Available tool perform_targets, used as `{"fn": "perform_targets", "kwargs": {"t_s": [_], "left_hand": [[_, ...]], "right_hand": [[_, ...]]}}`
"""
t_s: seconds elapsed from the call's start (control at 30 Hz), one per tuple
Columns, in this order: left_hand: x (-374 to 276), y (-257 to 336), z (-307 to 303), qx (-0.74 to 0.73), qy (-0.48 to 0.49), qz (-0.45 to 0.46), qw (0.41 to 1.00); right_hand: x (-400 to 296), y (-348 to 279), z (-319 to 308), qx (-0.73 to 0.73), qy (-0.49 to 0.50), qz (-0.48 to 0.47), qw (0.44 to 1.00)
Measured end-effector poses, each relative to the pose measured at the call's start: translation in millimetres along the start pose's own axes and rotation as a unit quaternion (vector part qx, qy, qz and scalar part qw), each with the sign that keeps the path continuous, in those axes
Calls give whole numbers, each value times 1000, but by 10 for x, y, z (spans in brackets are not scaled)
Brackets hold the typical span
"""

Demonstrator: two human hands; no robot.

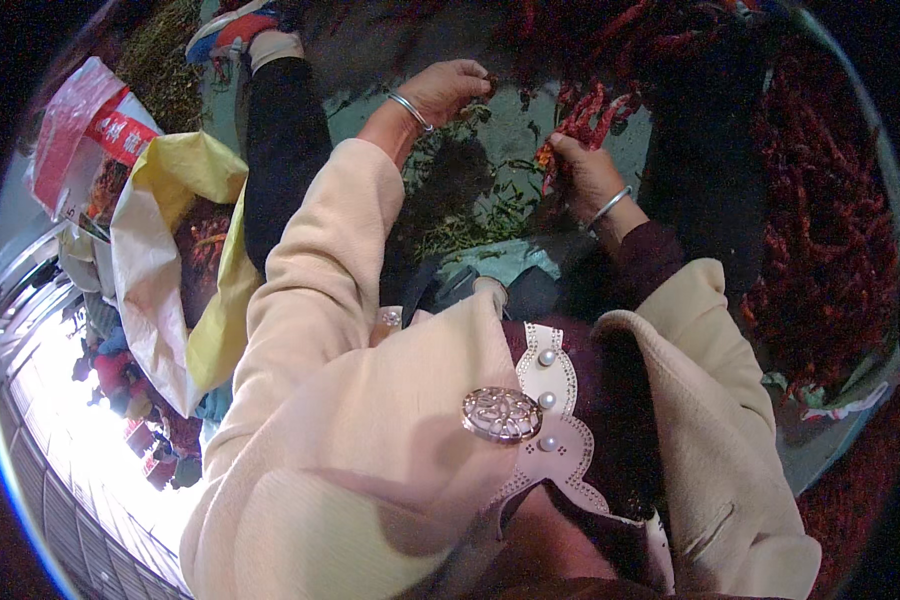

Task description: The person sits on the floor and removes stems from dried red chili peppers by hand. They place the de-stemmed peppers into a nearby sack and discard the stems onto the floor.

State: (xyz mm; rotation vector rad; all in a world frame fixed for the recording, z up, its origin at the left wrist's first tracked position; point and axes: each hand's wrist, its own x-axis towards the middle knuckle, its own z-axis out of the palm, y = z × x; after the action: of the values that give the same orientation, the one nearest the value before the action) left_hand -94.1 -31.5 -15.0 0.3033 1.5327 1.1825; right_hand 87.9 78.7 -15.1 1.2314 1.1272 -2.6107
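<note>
My right hand (589,176), with a metal bangle at its wrist, grips a bunch of dried red chili peppers (589,120) that fans out beyond the fingertips. To its left, my left hand (450,90) pinches something small and dark between thumb and fingers; it may be stems, but it is too small to tell. Below both hands, green stem scraps (457,234) lie scattered on a pale sheet or floor (521,142) between my legs.
A large heap of dried red chilies (825,225) lies at the right. At the left stand an open white and yellow woven sack (154,277) holding chilies and a pink printed bag (75,142). Greenish scraps (165,67) lie beyond, near a shoe (232,34).
</note>
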Motion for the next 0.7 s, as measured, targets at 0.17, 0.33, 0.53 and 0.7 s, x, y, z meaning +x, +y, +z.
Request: {"fn": "perform_targets", "kwargs": {"t_s": [0.17, 0.33, 0.53, 0.7], "left_hand": [[-233, 2, 217, -260, -164, 35, 951], [-438, 143, 449, 32, 1, -2, 999], [-497, 19, 369, 242, 168, 143, 945], [-592, 22, 397, -221, 129, 82, 963]], "right_hand": [[-13, -25, 9, 46, -21, 0, 999], [24, -12, -26, 3, 2, 15, 1000], [-46, -109, 23, 13, 7, 13, 1000], [21, -8, -32, 35, -9, -4, 999]]}}
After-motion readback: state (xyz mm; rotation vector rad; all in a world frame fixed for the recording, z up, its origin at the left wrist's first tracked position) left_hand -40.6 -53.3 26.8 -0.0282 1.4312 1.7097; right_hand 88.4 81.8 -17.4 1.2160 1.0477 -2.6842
